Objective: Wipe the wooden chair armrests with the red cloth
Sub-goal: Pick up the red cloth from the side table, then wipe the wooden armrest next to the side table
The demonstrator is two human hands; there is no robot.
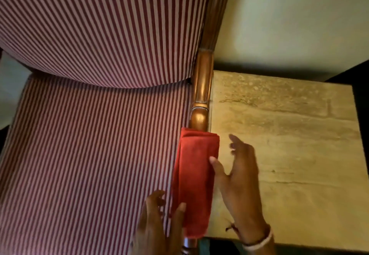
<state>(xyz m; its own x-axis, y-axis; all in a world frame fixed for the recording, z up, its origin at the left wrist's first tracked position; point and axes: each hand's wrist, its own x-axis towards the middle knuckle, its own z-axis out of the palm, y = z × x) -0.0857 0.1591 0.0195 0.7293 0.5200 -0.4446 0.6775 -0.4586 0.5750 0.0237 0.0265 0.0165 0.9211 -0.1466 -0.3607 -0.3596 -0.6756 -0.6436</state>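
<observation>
A folded red cloth lies along the wooden armrest; the left hand and right hand, fingers spread, thumb-press its edges.

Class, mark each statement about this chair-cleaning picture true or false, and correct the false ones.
1. The red cloth lies folded along the wooden armrest. True.
2. The left hand is far from the cloth. False: its thumb touches the cloth's near left edge.
3. The chair seat is striped. True.
4. The right hand is clenched in a fist. False: its fingers are spread, thumb on the cloth's right edge.
5. A stone-topped table stands right of the armrest. True.
</observation>
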